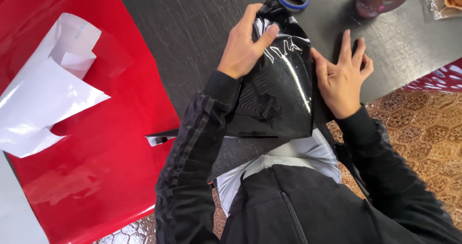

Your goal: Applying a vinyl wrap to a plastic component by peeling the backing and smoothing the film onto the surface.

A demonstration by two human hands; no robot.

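A glossy black panel wrapped in shiny film (276, 95) is propped on the dark worktop (183, 42) against the person's lap, gripped at its upper end by the left hand (245, 44), fingers curled over the edge and thumb pressed on the face, while the right hand (342, 78) is laid flat and spread along its right edge. It is judged light, fairly stiff and slippery, best held by the edges. Its lower end is hidden by the sleeves, and the film's margin is hard to make out.
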